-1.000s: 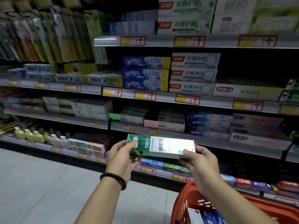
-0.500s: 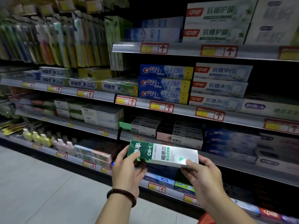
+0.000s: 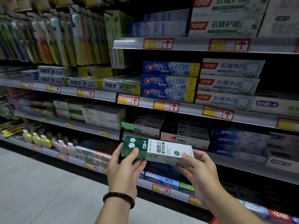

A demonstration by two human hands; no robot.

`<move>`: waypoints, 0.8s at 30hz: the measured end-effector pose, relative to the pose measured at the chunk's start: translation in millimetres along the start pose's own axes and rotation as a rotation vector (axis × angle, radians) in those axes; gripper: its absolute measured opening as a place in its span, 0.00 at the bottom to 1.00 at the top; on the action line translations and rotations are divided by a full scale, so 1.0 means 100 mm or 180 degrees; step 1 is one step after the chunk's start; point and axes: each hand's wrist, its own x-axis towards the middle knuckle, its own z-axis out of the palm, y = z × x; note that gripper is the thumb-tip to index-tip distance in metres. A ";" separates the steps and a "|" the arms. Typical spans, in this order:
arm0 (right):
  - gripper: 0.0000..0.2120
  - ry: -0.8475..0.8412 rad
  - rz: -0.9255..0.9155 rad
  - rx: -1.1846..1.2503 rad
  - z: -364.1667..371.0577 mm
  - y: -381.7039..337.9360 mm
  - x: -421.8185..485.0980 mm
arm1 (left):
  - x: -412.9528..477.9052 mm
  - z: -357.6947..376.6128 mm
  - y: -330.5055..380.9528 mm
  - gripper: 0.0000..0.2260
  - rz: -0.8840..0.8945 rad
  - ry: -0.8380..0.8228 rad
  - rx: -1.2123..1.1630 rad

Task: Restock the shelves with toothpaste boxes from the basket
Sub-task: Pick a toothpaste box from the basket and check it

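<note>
- The long green-and-white cardboard toothpaste box (image 3: 156, 150) is up in the air and lying nearly level. It sits in front of the dim lower shelf, not yet set down on anything.
- The left hand (image 3: 125, 172) is clamped on the green end, thumb over the top and fingers curled beneath. The right hand (image 3: 199, 173) grips the white end the same way, so the hands are apart, one at each end.
- On handling, I'd call it light and stiff along its length, with glossy faces that look a touch slick. Thin card like this would probably dent if squeezed mid-span, so the ends and long edges are the places to hold.
- Just behind the box sits a stack of grey-and-green boxes (image 3: 145, 128) with what looks like matching print. That is likely the slot, though the gloom makes it hard to be sure.
- Higher up, the grey shelf rail with red-and-yellow price tags (image 3: 178, 107) carries blue and white cartons that read clearly.
- Hidden: the box's underside and far face, and most of the fingers beneath it.
- Hard to read: how much free space lies behind that stack, as the shelf recess is nearly black.
- The orange-red basket (image 3: 214, 221) is only a sliver at the bottom edge, so its contents are out of view.
- The hanging packs at upper left (image 3: 48, 38) are smeared with blur, and I cannot tell what they are.
</note>
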 end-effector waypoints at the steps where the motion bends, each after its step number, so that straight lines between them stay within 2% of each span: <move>1: 0.14 0.0042 -0.0041 -0.0073 0.01 0.00 0.01 | 0.00 0.00 0.01 0.23 0.0039 -0.0001 0.0045; 6: 0.11 0.0055 -0.0153 -0.0285 0.04 -0.01 0.03 | -0.02 0.02 0.00 0.20 0.0125 0.0076 0.0103; 11: 0.05 -0.0168 -0.0007 0.0012 0.02 -0.06 0.02 | 0.01 -0.01 0.04 0.14 0.0096 0.0330 0.0138; 19: 0.14 -0.0397 0.0024 0.0086 0.03 -0.12 -0.02 | 0.06 -0.06 0.07 0.18 0.0058 0.0487 0.0271; 24: 0.18 -0.0483 0.0028 0.0146 0.02 -0.15 -0.03 | -0.02 -0.05 0.12 0.16 0.0173 0.0509 0.0222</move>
